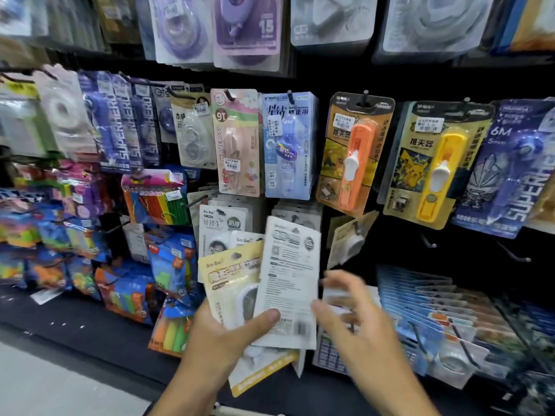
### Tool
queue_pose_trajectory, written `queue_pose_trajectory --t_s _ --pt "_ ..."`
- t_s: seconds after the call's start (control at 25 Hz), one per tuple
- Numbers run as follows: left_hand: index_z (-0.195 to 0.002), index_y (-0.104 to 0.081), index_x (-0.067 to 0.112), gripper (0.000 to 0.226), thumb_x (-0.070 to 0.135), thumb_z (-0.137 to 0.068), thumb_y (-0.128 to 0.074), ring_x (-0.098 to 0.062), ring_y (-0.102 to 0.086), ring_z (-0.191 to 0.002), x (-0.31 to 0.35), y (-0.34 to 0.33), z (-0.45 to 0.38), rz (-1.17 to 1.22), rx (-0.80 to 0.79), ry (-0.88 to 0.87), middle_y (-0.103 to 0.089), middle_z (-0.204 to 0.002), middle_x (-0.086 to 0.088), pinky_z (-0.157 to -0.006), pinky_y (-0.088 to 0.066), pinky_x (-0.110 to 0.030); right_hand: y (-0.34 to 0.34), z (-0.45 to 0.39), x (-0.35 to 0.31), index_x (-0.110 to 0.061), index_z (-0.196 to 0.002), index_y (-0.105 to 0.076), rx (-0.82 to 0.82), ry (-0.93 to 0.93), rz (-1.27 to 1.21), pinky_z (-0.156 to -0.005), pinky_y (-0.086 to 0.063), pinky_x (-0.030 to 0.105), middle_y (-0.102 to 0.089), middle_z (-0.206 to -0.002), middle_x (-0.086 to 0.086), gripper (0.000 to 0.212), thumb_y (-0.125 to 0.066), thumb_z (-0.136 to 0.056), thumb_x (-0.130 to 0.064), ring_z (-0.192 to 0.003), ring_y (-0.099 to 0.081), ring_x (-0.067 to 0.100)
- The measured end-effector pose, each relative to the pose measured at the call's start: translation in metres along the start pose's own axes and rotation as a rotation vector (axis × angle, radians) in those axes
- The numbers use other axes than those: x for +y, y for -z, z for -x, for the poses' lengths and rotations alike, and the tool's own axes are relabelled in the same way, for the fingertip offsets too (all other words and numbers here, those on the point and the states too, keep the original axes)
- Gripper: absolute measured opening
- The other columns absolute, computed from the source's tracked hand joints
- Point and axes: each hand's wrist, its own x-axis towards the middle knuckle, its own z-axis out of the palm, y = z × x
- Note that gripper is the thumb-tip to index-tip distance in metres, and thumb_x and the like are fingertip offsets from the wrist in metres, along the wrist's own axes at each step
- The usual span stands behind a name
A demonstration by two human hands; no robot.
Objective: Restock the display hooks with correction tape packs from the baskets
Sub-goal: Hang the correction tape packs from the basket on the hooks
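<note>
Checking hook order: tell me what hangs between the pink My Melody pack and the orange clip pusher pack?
Head view: a blue correction tape pack hangs between the pink pack and the orange pack.

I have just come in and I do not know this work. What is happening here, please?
A person is restocking a shop's hook display. The left hand holds a fan of carded packs, one turned with its white back to the camera. The right hand, blurred, is open beside them and holds nothing. No pack from the hand is on a hook yet. Ahead, some hooks in the lower rows stand bare, while the rows above are full.
</note>
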Motion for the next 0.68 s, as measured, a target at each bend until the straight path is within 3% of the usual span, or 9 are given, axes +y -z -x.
queue_pose_trajectory --t_s 0.04,0.12,0.2,0.28,0.36,0.44,0.52,0.6,0.68 --pt "-0.091 -0.079 0.029 0.041 0.021 -0.053 -0.092 0.001 -0.075 -0.074 0.000 -0.003 0.003 -0.066 -0.026 -0.040 -0.080 -0.083 0.014 -0.055 -0.054 -0.010 -0.012 0.005 -0.004 -0.062 -0.131 -0.040 -0.167 -0.069 -0.122 -0.091 -0.044 0.019 -0.054 -0.132 -0.034 0.077 -0.063 -0.062 -0.086 -0.117 -0.052 -0.013" --pt "-0.095 -0.076 0.030 0.051 0.041 -0.050 -0.099 0.005 -0.074 -0.081 -0.002 -0.004 0.006 -0.185 -0.080 -0.109 -0.079 -0.089 0.019 -0.062 -0.053 -0.007 -0.030 0.008 -0.004 -0.060 -0.139 -0.033 -0.294 -0.143 -0.280 -0.086 -0.048 0.012 -0.055 -0.130 -0.039 0.098 -0.073 -0.053 -0.083 -0.116 -0.054 -0.017" --pt "-0.103 -0.072 0.028 0.065 0.044 -0.046 -0.101 0.002 -0.074 -0.088 -0.004 -0.001 0.006 -0.218 -0.079 -0.111 -0.079 -0.096 0.017 -0.068 -0.054 -0.009 -0.034 0.002 0.004 -0.051 -0.133 -0.045 -0.265 -0.162 -0.443 -0.082 -0.055 0.015 -0.062 -0.121 -0.038 0.084 -0.085 -0.060 -0.062 -0.106 -0.063 -0.011" --pt "-0.099 -0.074 0.027 0.062 0.039 -0.045 -0.102 0.004 -0.073 -0.085 -0.006 0.004 0.003 -0.200 -0.053 -0.094 -0.079 -0.092 0.018 -0.066 -0.053 -0.007 -0.026 -0.005 0.006 -0.042 -0.125 -0.060 -0.219 -0.212 -0.594 -0.077 -0.059 0.025 -0.069 -0.124 -0.021 0.062 -0.086 -0.069 -0.050 -0.104 -0.071 0.004" --pt "-0.095 -0.075 0.029 0.063 0.043 -0.039 -0.103 0.004 -0.074 -0.079 -0.004 0.006 0.000 -0.186 -0.031 -0.063 -0.079 -0.087 0.018 -0.062 -0.053 -0.007 -0.016 -0.007 0.004 -0.041 -0.120 -0.066 -0.290 -0.229 -0.670 -0.074 -0.060 0.028 -0.072 -0.122 -0.010 0.047 -0.079 -0.076 -0.051 -0.105 -0.073 0.015" --pt "-0.095 -0.075 0.042 0.066 0.047 -0.035 -0.103 -0.002 -0.076 -0.081 -0.004 0.006 -0.002 -0.176 -0.057 -0.072 -0.080 -0.091 0.014 -0.062 -0.056 -0.011 -0.013 -0.004 0.001 -0.045 -0.110 -0.070 -0.332 -0.270 -0.682 -0.075 -0.062 0.034 -0.076 -0.116 -0.006 0.035 -0.079 -0.077 -0.051 -0.101 -0.074 0.019" --pt "-0.091 -0.073 0.047 0.069 0.051 -0.028 -0.101 -0.009 -0.078 -0.080 0.000 0.005 -0.004 -0.146 -0.033 -0.057 -0.081 -0.091 0.009 -0.060 -0.059 -0.017 -0.015 -0.004 0.005 -0.040 -0.098 -0.075 -0.161 -0.268 -0.643 -0.066 -0.063 0.037 -0.079 -0.101 0.002 0.009 -0.071 -0.092 -0.035 -0.086 -0.077 0.022" --pt "-0.089 -0.074 0.044 0.070 0.048 -0.025 -0.103 -0.018 -0.079 -0.078 0.000 0.009 -0.008 -0.077 0.031 -0.019 -0.081 -0.090 0.003 -0.058 -0.061 -0.023 -0.010 -0.007 0.012 -0.036 -0.093 -0.077 0.134 -0.229 -0.608 -0.052 -0.058 0.036 -0.078 -0.087 0.008 0.025 -0.059 -0.101 -0.019 -0.066 -0.072 0.024" --pt "-0.092 -0.075 0.037 0.065 0.038 -0.033 -0.102 -0.022 -0.079 -0.079 0.001 0.015 -0.013 -0.038 0.091 0.009 -0.081 -0.092 0.000 -0.057 -0.062 -0.028 0.001 -0.009 0.015 -0.037 -0.095 -0.076 0.277 -0.212 -0.630 -0.043 -0.051 0.032 -0.076 -0.082 0.007 0.027 -0.057 -0.102 -0.018 -0.055 -0.064 0.024"
